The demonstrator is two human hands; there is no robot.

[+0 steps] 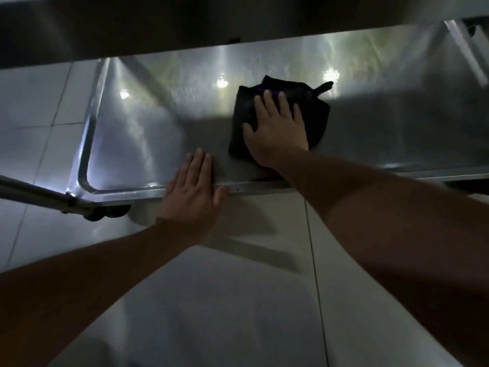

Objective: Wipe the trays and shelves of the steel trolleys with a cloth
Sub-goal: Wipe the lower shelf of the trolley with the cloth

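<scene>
Right hand (277,131) spread flat on black cloth (312,107), left hand (194,190) flat on shelf (397,115) rim, cloth loop pointing far-right

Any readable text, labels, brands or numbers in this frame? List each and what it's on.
None readable.
Cloth: plain black, no label or tag text visible.
Shelf: bare steel, only glare spots, no markings.
Upper shelf: dark and blurred, no text visible.
Floor tiles: plain.

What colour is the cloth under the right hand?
Black, plain; the cloth lies flat under the right hand in the head view.
</scene>
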